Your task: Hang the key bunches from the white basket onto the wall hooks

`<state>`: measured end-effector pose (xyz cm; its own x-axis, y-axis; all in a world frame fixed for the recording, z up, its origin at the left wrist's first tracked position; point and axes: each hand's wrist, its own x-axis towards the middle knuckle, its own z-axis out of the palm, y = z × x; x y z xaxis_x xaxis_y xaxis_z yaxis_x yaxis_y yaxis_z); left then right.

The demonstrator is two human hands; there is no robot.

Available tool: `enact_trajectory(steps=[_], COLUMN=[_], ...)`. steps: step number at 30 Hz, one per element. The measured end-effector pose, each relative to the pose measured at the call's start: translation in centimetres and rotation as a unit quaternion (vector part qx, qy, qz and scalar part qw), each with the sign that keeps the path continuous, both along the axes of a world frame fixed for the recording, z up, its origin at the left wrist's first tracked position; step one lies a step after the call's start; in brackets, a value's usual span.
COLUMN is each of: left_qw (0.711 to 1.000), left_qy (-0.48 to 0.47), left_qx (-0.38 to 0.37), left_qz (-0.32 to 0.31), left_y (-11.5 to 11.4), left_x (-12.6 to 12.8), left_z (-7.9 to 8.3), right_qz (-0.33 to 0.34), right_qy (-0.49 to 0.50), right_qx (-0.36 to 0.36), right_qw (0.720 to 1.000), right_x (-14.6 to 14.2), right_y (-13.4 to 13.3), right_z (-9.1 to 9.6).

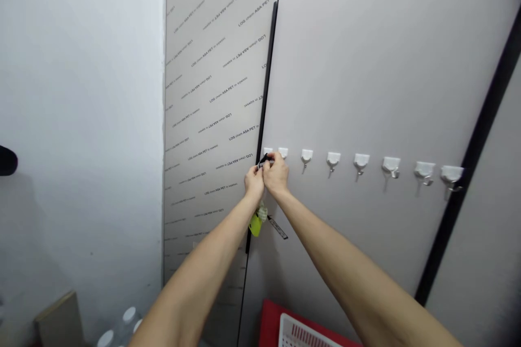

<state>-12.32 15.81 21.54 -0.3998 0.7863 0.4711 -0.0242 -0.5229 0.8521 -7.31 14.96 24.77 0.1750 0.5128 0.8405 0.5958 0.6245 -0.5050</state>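
Both my arms reach up to a grey cabinet door [366, 65] with a row of white adhesive hooks [332, 160]. My left hand [254, 180] and my right hand [277, 173] are pinched together on a black loop [264, 161] at the leftmost hook [267, 152]. Below my hands hangs a yellow-green tag [255, 223] with a small pale charm and a black strap [278, 227]. The hook itself is partly hidden by my fingers.
A panel covered in printed protective film [207, 92] stands left of the door, beside a white wall [81, 119]. A red container with a white basket [297, 331] sits below. Bottle caps [122, 325] and a cardboard box [57, 320] are at the lower left.
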Motion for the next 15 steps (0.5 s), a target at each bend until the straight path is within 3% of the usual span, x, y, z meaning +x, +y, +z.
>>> enact_trajectory(steps=[6,15], left_qw=[0.999,0.999], left_qy=[0.015,-0.021], left_qx=[-0.05,0.002], left_qz=[-0.015,-0.041], left_y=[0.5,-0.2], left_x=[0.2,0.0], left_z=[-1.1,-0.4], right_qz=[-0.003,-0.002], right_qy=[-0.02,0.005], right_qx=[-0.018,0.036], right_qw=[1.0,0.999], right_x=[0.5,0.0], right_y=[0.6,0.1], right_z=[-1.1,-0.5])
